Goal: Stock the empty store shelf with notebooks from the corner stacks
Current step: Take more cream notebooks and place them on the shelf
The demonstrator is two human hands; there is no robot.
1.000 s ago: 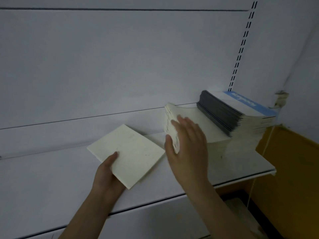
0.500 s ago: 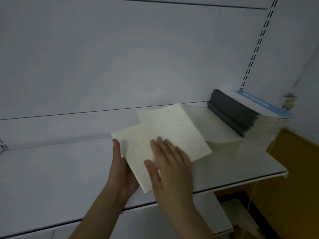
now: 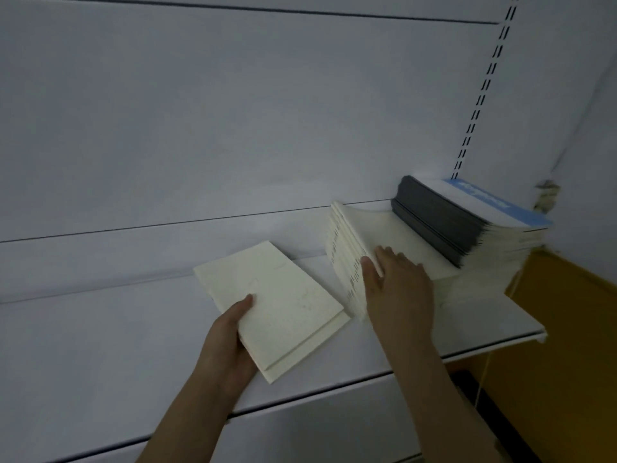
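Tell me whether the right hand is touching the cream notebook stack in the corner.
Touching. The head view shows the right hand laid on the cream notebook stack, fingers on its top cover and thumb against its left edge.

slotted upright [image 3: 480, 105], yellow wall [image 3: 567, 329], hanging cord [image 3: 484, 379]

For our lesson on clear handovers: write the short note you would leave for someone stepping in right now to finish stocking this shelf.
Left hand: holds two cream notebooks, slightly offset, thumb on top, low over the white shelf.
Right hand: fingers flat on the cream stack in the corner, thumb at its edge, seemingly about to lift the next one.
Behind that stack, a dark-spined stack with a blue and white cover on top.
Done: two notebooks pulled.
Left: nothing seems placed yet; the shelf stretch to the left still needs filling, and both corner stacks are still thick.
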